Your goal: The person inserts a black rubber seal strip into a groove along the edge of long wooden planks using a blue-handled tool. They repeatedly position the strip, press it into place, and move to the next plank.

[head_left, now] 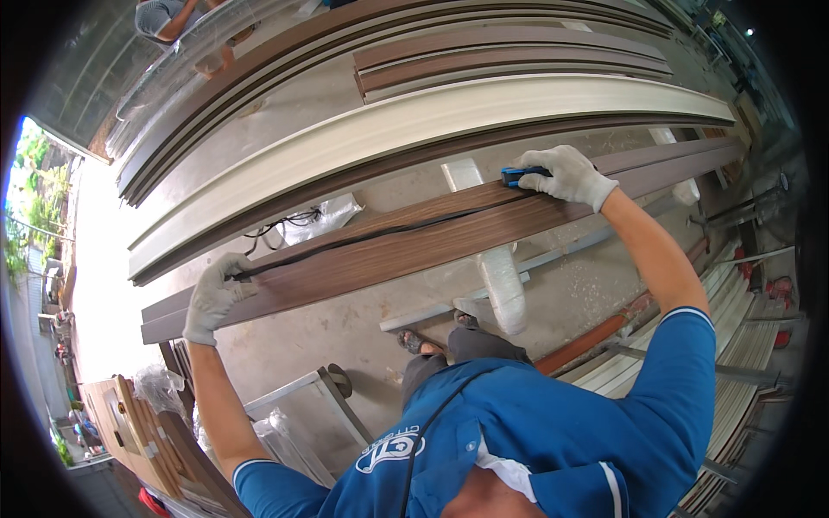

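A long brown wood-grain profile [414, 246] lies crosswise in front of me, with a lengthwise groove. Along it runs a slightly wavy black strip [389, 226], like a rubber seal. Near the profile's left end, my gloved left hand [218, 298] pinches the strip's end between thumb and fingers. Farther right, my gloved right hand [566, 177] is closed round a small blue-and-black hand tool [521, 178], held at the groove; its exact kind is not clear. The strip reaches close to the right hand, where the fingers hide how the two meet.
Beyond lies a long cream profile [449, 104], then more brown profiles [509, 52]. Plastic-wrapped supports [501, 289] stand beneath the work. Stacked pale strips [734, 371] lie at right, wrapped boards [147, 432] at lower left. Another person [164, 19] is at the far left.
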A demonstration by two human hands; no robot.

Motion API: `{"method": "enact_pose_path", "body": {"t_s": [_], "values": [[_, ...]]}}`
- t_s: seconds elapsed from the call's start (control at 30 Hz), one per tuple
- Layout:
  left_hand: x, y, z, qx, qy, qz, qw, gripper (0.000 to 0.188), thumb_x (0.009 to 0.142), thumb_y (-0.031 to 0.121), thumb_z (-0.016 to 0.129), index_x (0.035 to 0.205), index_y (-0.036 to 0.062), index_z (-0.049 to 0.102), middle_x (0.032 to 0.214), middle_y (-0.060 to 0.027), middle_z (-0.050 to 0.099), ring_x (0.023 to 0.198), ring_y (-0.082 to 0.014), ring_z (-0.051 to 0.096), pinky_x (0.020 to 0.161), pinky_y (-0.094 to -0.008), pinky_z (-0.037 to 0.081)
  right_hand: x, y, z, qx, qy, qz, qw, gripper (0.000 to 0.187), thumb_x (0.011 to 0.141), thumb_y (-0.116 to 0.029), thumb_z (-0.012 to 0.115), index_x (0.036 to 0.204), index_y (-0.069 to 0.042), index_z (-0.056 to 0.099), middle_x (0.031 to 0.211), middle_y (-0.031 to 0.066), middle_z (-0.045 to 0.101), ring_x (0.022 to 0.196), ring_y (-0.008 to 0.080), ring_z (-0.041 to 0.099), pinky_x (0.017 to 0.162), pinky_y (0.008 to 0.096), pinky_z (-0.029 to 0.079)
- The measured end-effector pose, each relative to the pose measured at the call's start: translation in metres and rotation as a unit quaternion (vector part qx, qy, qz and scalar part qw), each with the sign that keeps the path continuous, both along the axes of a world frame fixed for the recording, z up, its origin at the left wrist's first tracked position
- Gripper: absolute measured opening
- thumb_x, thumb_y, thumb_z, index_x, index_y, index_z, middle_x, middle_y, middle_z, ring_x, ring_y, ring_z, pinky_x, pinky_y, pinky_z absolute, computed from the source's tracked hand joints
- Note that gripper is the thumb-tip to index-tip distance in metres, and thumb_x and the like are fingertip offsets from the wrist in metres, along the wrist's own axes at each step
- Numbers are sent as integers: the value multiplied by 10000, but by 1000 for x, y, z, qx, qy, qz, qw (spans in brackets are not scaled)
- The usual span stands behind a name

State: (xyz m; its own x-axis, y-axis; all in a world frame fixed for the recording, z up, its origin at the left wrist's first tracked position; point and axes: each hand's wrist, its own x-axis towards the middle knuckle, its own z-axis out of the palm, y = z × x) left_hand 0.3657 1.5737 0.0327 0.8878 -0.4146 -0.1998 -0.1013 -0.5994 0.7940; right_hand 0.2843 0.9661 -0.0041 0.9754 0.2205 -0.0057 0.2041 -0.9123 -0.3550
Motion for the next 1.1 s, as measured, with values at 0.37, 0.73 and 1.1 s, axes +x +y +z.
{"method": "enact_pose_path", "body": {"t_s": [0.37, 0.73, 1.1], "values": [[-18, -23, -91, 85, -251, 195, 944, 114, 989, 160, 675, 1029, 63, 718, 1020, -93, 706, 954, -273, 637, 860, -369, 479, 1, -2, -3, 25, -26, 79, 996, 342, 925, -389, 747, 1152, -133, 746, 1026, 140, 772, 937, 358, 727, 828, 437, 571], [-20, -42, -105, 292, -430, 196, 832, 122, 988, 218, 648, 954, 119, 708, 919, -68, 694, 927, -307, 631, 860, -472, 442, 22, 22, 4, 38, 12, 150, 988, 294, 912, -348, 759, 1140, -163, 770, 914, 113, 765, 823, 321, 725, 730, 432, 557], [-23, -53, -102, 265, -398, 248, 842, 119, 946, 211, 662, 917, 108, 714, 924, -63, 718, 905, -308, 638, 852, -470, 459, 75, 126, -1, 17, 18, 286, 958, 308, 956, -416, 705, 1167, -197, 753, 858, 93, 761, 755, 315, 730, 703, 433, 564]]}}
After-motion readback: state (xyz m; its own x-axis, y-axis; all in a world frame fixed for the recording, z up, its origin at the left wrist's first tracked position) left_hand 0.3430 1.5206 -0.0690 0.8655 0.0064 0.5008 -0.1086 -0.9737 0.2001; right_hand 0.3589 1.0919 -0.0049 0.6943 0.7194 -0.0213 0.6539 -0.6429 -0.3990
